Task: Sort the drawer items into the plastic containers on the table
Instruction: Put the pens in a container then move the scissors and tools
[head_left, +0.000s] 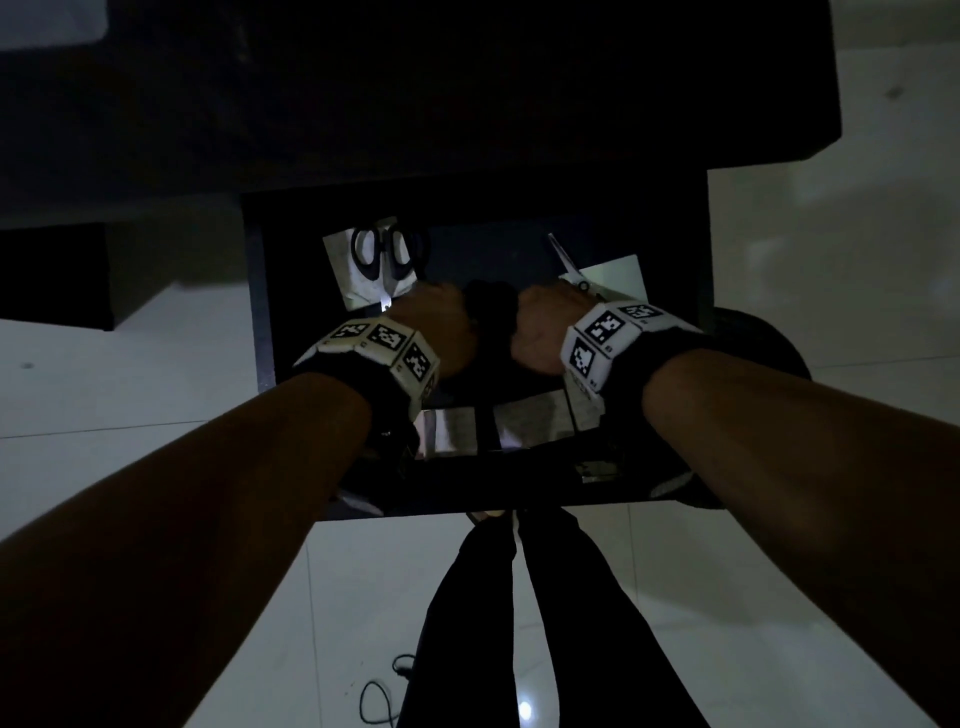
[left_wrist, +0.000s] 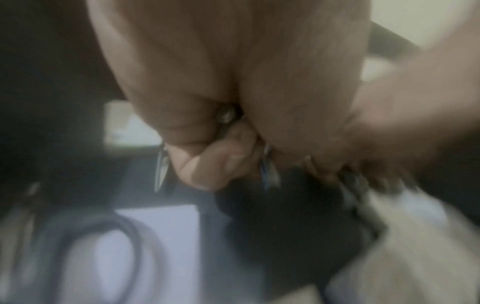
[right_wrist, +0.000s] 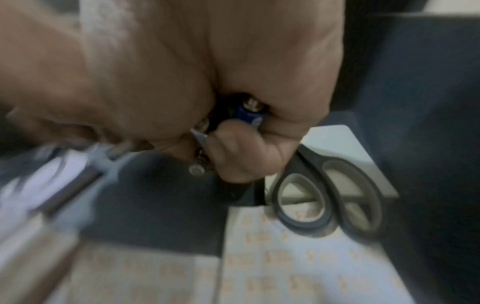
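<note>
Both hands are clenched side by side inside an open dark drawer (head_left: 260, 312): the right hand (right_wrist: 233, 82) grips small batteries (right_wrist: 249, 112), one blue with a silver cap, while the left hand (left_wrist: 233, 82) curls round small metal pieces too blurred to name. Black-handled scissors (head_left: 387, 254) lie on paper (head_left: 353, 270) at the drawer's back left, silver scissors (head_left: 569, 265) at back right. The drawer juts from a dark bench (head_left: 467, 104) over a pale tiled floor (head_left: 130, 389) in a dim room.

We see 2 scissors (head_left: 387, 260) with matt black plastic handles and bright metal blades, a second all-metal pair (head_left: 570, 265) with a dull sheen, smooth white paper sheets (head_left: 610, 275), a matt dark drawer (head_left: 260, 312), glossy pale floor tiles (head_left: 831, 260), metal-capped batteries (right_wrist: 250, 112).
</note>
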